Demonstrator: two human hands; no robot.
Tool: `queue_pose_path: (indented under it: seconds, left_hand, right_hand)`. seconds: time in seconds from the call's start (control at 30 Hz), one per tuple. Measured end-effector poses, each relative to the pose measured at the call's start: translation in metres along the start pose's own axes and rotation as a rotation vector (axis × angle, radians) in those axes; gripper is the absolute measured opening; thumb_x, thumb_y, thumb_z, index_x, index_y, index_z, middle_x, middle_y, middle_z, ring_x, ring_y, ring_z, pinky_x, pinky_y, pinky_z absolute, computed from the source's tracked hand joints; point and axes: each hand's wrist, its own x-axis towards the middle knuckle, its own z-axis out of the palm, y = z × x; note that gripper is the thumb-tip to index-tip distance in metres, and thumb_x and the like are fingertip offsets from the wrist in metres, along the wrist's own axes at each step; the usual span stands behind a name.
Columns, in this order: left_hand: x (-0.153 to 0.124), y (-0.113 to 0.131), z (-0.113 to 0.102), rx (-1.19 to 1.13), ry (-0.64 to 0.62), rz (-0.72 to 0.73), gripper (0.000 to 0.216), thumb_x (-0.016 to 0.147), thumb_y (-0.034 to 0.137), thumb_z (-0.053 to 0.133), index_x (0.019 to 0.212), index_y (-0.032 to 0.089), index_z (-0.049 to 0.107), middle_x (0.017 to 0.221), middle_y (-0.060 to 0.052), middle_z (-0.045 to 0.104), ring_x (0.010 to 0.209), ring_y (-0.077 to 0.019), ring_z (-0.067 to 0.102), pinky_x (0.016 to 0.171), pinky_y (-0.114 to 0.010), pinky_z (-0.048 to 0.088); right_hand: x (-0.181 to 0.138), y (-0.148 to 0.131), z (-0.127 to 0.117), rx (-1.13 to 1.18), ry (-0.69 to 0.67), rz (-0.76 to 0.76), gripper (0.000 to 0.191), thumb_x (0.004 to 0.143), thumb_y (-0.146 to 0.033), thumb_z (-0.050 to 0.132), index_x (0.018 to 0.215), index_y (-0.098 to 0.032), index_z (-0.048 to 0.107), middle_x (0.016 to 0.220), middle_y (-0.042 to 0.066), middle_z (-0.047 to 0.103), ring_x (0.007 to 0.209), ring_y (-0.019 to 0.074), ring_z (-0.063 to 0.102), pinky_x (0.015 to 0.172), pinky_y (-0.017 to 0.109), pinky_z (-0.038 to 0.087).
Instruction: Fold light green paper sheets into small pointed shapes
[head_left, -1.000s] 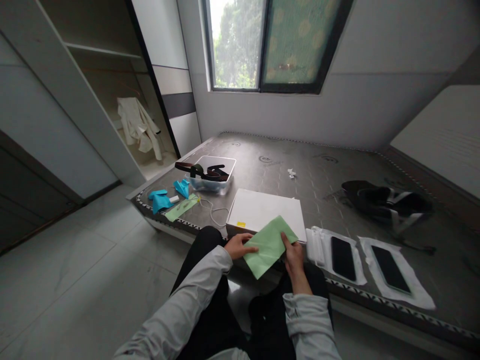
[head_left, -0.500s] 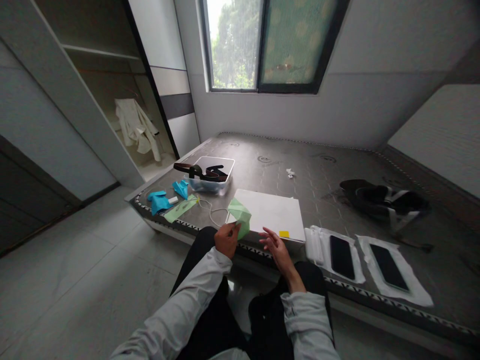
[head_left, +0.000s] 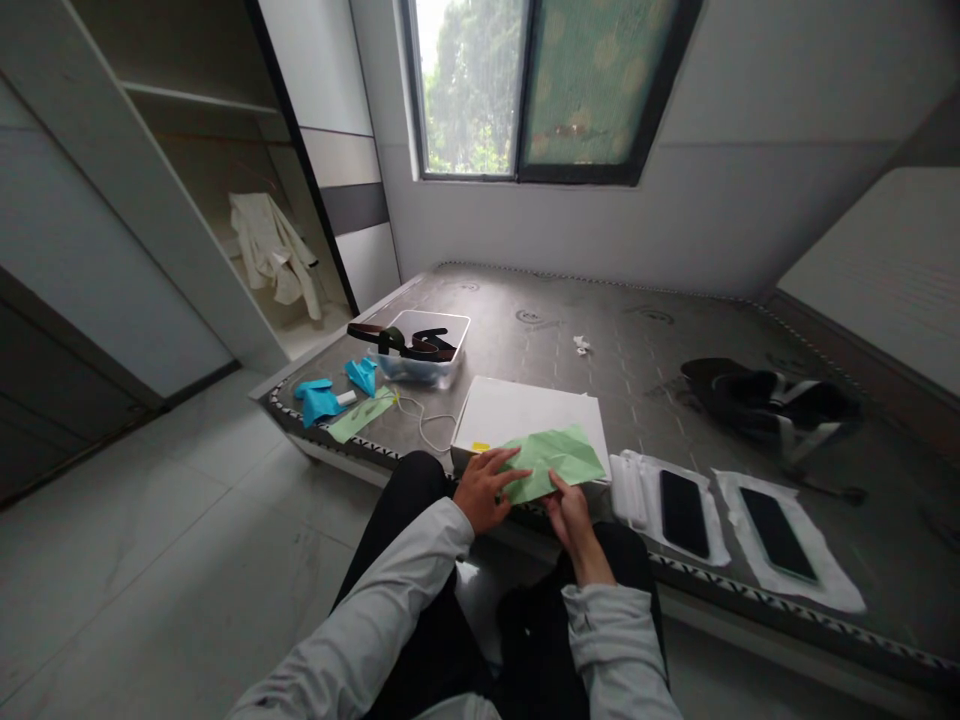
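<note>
A creased sheet of green paper (head_left: 562,458) is stretched between my hands, tilted over the front of a white box (head_left: 525,405). My left hand (head_left: 484,492) grips its left end, with fingers lying across the top of the sheet. My right hand (head_left: 568,508) pinches the lower edge near the middle, thumb on top and fingers underneath. A small yellow patch (head_left: 481,447) shows on the box just above my left hand. The paper covers the box's front right part.
Left of the box lie a white cable (head_left: 424,420), another green strip (head_left: 361,415), blue crumpled paper (head_left: 319,402) and a clear bin (head_left: 431,372) holding belts (head_left: 420,345). On the right are two phones (head_left: 684,515) on white wrapping and a black cap (head_left: 780,400).
The green paper has moved right and been spread out. My right hand now grips it too. The yellow patch shows at the box's left instead of its right.
</note>
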Motion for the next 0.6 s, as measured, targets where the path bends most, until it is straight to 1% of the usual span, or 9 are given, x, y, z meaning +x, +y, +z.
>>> queue_pose_path:
  seconds: [0.07, 0.13, 0.23, 0.27, 0.33, 0.43, 0.5, 0.6]
  left_hand:
    - [-0.001, -0.004, 0.001, 0.006, -0.046, 0.011, 0.077, 0.065, 0.003, 0.057, 0.131, 0.043, 0.048, 0.153, 0.009, 0.030, 0.138, -0.0212, 0.034, 0.113, -0.045, 0.036]
    - [-0.001, -0.005, 0.004, 0.002, -0.091, 0.010, 0.082, 0.064, 0.001, 0.056, 0.134, 0.042, 0.043, 0.156, 0.007, 0.024, 0.142, -0.0223, 0.029, 0.115, -0.047, 0.033]
    - [-0.001, -0.006, 0.007, -0.027, -0.098, -0.015, 0.078, 0.068, 0.006, 0.060, 0.135, 0.041, 0.042, 0.157, 0.004, 0.020, 0.143, -0.0232, 0.027, 0.116, -0.048, 0.034]
    - [-0.001, -0.006, 0.007, -0.042, -0.081, -0.023, 0.074, 0.070, 0.008, 0.061, 0.134, 0.040, 0.044, 0.157, 0.003, 0.021, 0.142, -0.0227, 0.029, 0.116, -0.047, 0.034]
    - [0.000, -0.006, 0.008, -0.071, -0.037, -0.032, 0.058, 0.075, 0.013, 0.061, 0.126, 0.040, 0.053, 0.156, 0.003, 0.025, 0.141, -0.0214, 0.032, 0.115, -0.046, 0.036]
    - [0.001, -0.006, 0.007, -0.088, -0.014, -0.031, 0.035, 0.082, 0.022, 0.057, 0.111, 0.040, 0.065, 0.153, 0.003, 0.032, 0.139, -0.0202, 0.035, 0.114, -0.046, 0.037]
    - [0.001, -0.005, 0.006, -0.090, -0.048, -0.016, 0.031, 0.084, 0.025, 0.054, 0.108, 0.041, 0.067, 0.150, 0.004, 0.037, 0.139, -0.0198, 0.035, 0.113, -0.046, 0.038]
    - [0.001, -0.004, 0.007, -0.107, -0.171, 0.032, 0.035, 0.085, 0.022, 0.052, 0.111, 0.043, 0.064, 0.142, 0.008, 0.049, 0.140, -0.0186, 0.035, 0.114, -0.047, 0.036]
  right_hand:
    - [0.001, -0.003, -0.003, 0.020, 0.024, 0.005, 0.053, 0.065, -0.032, 0.074, 0.115, -0.018, 0.060, 0.104, 0.008, 0.071, 0.096, 0.0278, 0.067, 0.074, 0.040, 0.059]
    - [0.001, -0.006, -0.004, 0.024, 0.031, 0.015, 0.051, 0.067, -0.032, 0.073, 0.115, -0.019, 0.060, 0.107, 0.008, 0.070, 0.099, 0.0281, 0.066, 0.075, 0.040, 0.059]
    - [-0.001, -0.010, -0.003, 0.011, 0.029, 0.038, 0.046, 0.069, -0.033, 0.071, 0.112, -0.021, 0.061, 0.109, 0.006, 0.070, 0.102, 0.0270, 0.066, 0.075, 0.038, 0.059]
    - [-0.002, -0.011, -0.003, 0.003, 0.024, 0.050, 0.043, 0.069, -0.034, 0.071, 0.110, -0.022, 0.061, 0.108, 0.006, 0.070, 0.101, 0.0266, 0.066, 0.074, 0.037, 0.059]
    - [-0.005, -0.012, -0.001, -0.016, 0.004, 0.087, 0.039, 0.071, -0.036, 0.071, 0.106, -0.021, 0.063, 0.106, 0.007, 0.071, 0.097, 0.0258, 0.067, 0.069, 0.035, 0.059]
    - [-0.009, -0.009, 0.001, -0.050, -0.036, 0.159, 0.035, 0.069, -0.034, 0.075, 0.097, -0.017, 0.066, 0.098, 0.008, 0.072, 0.083, 0.0232, 0.069, 0.062, 0.031, 0.058]
    - [-0.010, -0.006, 0.002, -0.065, -0.034, 0.184, 0.034, 0.065, -0.031, 0.078, 0.093, -0.016, 0.066, 0.093, 0.007, 0.073, 0.075, 0.0208, 0.069, 0.057, 0.029, 0.056]
    - [-0.006, 0.000, 0.000, -0.078, 0.015, 0.185, 0.037, 0.065, -0.034, 0.077, 0.094, -0.016, 0.065, 0.091, 0.007, 0.073, 0.072, 0.0211, 0.069, 0.053, 0.029, 0.055]
